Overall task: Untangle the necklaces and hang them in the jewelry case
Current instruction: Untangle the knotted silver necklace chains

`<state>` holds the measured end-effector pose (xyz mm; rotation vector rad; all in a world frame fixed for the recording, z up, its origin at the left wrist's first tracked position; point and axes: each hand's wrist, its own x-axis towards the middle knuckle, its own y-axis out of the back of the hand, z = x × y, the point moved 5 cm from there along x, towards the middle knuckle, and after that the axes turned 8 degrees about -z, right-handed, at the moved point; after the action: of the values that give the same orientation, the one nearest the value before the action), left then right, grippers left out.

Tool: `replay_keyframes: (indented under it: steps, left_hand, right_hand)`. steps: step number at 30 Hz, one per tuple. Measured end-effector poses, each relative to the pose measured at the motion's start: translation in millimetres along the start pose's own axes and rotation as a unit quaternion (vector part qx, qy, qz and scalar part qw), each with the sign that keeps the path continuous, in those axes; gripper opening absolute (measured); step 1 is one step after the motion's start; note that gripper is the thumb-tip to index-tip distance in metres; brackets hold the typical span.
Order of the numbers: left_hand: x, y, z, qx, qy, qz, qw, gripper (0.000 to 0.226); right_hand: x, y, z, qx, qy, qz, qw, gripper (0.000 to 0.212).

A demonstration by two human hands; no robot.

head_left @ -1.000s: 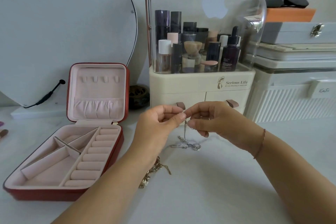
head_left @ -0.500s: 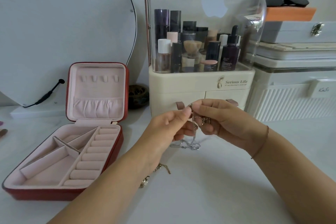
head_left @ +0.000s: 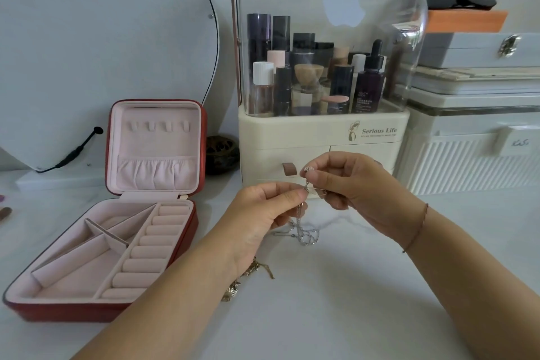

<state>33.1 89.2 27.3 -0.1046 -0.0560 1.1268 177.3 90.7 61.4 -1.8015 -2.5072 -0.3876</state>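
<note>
The left hand (head_left: 260, 213) and right hand (head_left: 358, 191) each pinch a thin silver chain necklace (head_left: 306, 238) between thumb and fingertips; its tangled lower end rests on the white surface (head_left: 336, 295). A gold chain necklace (head_left: 252, 267) lies beneath the left wrist, near the open red pink-lined jewelry case (head_left: 155, 143).

Bright, even, soft daylight; whites slightly washed out. Shadows on the desk (head_left: 336, 316) faint, soft-edged. Glare streaks on the clear organizer cover (head_left: 409, 35), right curved side. Small glints on the silver necklace (head_left: 305, 235). Wide-angle bowing toward frame edges, seen in the stacked boxes (head_left: 482, 82). Centre sharp, corners mildly soft.
</note>
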Motion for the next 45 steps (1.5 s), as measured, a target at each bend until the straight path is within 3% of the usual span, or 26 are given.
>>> replay_keyframes:
  steps: [4,9,13,16,25,31,37,45]
  left_hand:
    - [0.0,-3.0,2.0,-0.054,-0.003,-0.021,0.998,0.015]
    - [1.0,-4.5,1.0,-0.102,0.011,-0.045,0.994,0.008]
    - [1.7,-3.5,-0.4,-0.095,0.014,-0.031,0.995,0.006]
    - [0.9,-5.7,0.0,-0.081,0.009,-0.025,0.996,0.018]
    - [0.0,-9.2,0.8,-0.05,0.01,-0.032,0.998,0.019]
    - [-1.8,-7.5,3.3,-0.049,-0.001,-0.024,0.999,0.028]
    - [1.0,-3.2,2.5,-0.033,-0.014,0.002,0.999,0.02]
    - [2.4,-0.5,4.1,-0.019,-0.036,0.02,0.999,0.034]
  right_hand:
    - [0.2,-2.2,-1.1,-0.001,0.004,-0.013,1.0,0.024]
    - [-1.0,-7.7,-1.7,0.016,0.006,-0.05,0.999,0.028]
    - [-1.7,-9.9,-2.6,0.026,0.001,-0.064,0.998,0.029]
    - [-2.1,-8.8,-2.4,0.037,-0.002,-0.061,0.997,0.029]
    - [-0.9,-9.1,5.9,0.096,-0.05,-0.084,0.991,0.004]
    - [-0.9,-8.0,6.8,0.091,-0.06,-0.074,0.991,0.022]
    - [-1.4,-8.2,9.2,0.065,-0.084,-0.086,0.991,0.012]
    - [-3.5,-8.2,8.8,0.025,-0.1,-0.07,0.992,0.014]
